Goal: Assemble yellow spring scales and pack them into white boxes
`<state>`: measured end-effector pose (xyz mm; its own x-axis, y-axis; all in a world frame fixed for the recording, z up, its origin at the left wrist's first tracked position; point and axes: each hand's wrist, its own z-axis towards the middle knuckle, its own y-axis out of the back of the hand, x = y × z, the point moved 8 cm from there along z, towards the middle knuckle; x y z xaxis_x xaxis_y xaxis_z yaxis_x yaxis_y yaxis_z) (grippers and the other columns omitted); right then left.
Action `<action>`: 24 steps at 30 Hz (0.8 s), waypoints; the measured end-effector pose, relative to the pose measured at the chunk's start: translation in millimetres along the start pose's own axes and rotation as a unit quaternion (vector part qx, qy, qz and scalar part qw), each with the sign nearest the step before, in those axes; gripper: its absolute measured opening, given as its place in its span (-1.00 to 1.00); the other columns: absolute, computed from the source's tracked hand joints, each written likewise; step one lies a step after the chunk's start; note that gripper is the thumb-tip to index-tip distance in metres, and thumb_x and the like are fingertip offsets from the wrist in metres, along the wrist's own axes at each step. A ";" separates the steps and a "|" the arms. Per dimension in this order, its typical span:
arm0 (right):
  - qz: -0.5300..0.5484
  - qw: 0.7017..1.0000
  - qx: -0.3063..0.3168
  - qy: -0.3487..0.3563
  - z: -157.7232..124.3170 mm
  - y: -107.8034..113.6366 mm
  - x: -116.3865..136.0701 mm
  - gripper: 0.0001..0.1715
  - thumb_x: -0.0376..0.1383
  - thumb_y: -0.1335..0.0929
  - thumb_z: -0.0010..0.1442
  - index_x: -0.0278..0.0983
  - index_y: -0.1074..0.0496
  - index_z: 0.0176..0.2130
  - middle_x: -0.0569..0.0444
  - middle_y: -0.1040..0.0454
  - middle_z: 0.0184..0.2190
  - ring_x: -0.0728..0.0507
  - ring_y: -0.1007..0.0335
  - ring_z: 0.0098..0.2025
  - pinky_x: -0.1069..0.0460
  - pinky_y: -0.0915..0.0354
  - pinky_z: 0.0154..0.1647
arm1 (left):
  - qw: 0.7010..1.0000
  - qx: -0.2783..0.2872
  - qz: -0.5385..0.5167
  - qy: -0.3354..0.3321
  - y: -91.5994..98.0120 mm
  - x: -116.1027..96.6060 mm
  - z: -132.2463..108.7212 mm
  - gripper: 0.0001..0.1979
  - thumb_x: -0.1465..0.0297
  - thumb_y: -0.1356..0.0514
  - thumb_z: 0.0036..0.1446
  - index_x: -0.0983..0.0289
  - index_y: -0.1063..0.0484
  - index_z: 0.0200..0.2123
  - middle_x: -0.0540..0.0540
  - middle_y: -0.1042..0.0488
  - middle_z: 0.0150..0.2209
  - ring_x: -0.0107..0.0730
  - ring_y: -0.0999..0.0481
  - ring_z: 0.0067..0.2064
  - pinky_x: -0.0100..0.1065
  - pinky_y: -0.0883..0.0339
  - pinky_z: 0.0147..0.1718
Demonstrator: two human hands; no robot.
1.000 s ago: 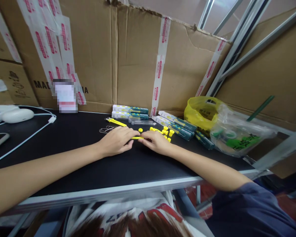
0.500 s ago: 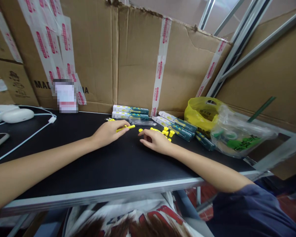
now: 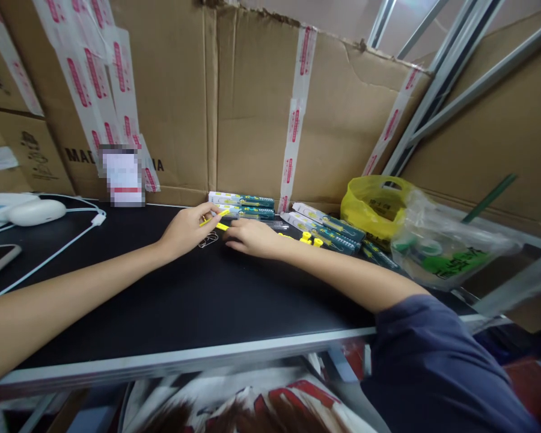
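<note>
Hands at yellow sticks on worktop
Left hand pinches a stick; right hand lies open, fingers over another stick.

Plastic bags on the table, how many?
2. The yellow bag stands at the table's far right against the cardboard; the clear bag lies in front, right of it. More may be hidden behind.

Two hands, left and right, are over the tabletop. Two yellow sticks show between them. Two boxes lie stacked at the back. Two yellow caps are visible, two plastic bags and one white cable.
</note>
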<state>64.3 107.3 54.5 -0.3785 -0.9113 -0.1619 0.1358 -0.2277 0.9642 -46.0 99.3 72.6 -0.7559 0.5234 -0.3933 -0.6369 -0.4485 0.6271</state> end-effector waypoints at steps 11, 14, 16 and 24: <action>0.095 0.991 0.029 -0.089 66.2 -36.3 -31.3 -0.88 -0.36 -0.36 0.13 -0.35 -0.39 -0.27 0.05 -0.46 -0.34 -0.02 -0.30 -0.36 0.10 -0.16 -0.35 | 1.000 -0.015 -0.008 0.012 6.3 -1.7 3.3 -0.74 0.26 -0.07 0.19 0.28 -0.43 -0.18 0.02 -0.49 -0.44 -0.38 -0.44 -0.41 -0.39 -0.24 -0.37; 0.114 0.988 0.054 -0.087 60.5 -36.3 -27.0 -0.94 -0.37 -0.35 0.11 -0.35 -0.38 -0.33 0.07 -0.44 -0.40 0.00 -0.26 -0.41 0.11 -0.14 -0.39 | 1.000 -0.011 0.001 0.011 4.2 -0.2 3.2 -0.73 0.25 -0.07 0.19 0.29 -0.43 -0.18 0.01 -0.48 -0.45 -0.39 -0.42 -0.44 -0.40 -0.22 -0.40; 0.124 0.987 0.064 -0.082 56.9 -34.6 -23.3 -0.93 -0.36 -0.33 0.12 -0.35 -0.38 -0.35 0.07 -0.44 -0.41 0.00 -0.25 -0.43 0.11 -0.14 -0.40 | 1.000 -0.008 0.008 0.007 2.9 0.0 3.0 -0.72 0.24 -0.07 0.19 0.28 -0.43 -0.18 0.01 -0.48 -0.44 -0.40 -0.41 -0.44 -0.40 -0.21 -0.40; 0.108 0.990 0.040 -0.083 59.9 -33.8 -32.0 -0.86 -0.38 -0.34 0.13 -0.37 -0.39 -0.24 -0.01 -0.47 -0.27 -0.02 -0.28 -0.33 0.09 -0.16 -0.31 | 1.000 0.011 0.003 -0.001 1.0 -1.7 2.5 -0.71 0.22 -0.06 0.21 0.28 -0.43 -0.18 0.02 -0.51 -0.43 -0.38 -0.44 -0.42 -0.41 -0.22 -0.40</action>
<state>17.0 164.6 39.7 -0.4952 -0.8651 0.0796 0.1595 -0.0004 0.9872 -45.0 99.7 75.6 -0.7592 0.5224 -0.3882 -0.6291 -0.4362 0.6434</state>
